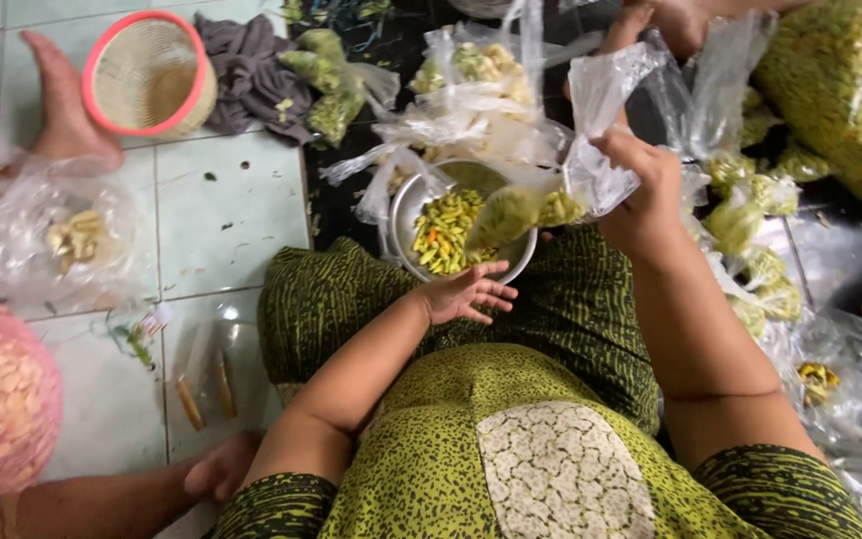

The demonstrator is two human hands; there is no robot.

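A metal bowl (403, 215) sits before the lap, basket (149, 75) far left.

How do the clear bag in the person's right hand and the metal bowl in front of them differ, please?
The clear bag is soft, see-through plastic, held up and tilted by the right hand; the metal bowl is rigid, opaque and sits low by the lap. The bag holds a small clump at its bottom; the bowl holds a wider heap. Both contain small yellow-green peppers. The left hand is open beside the bowl.
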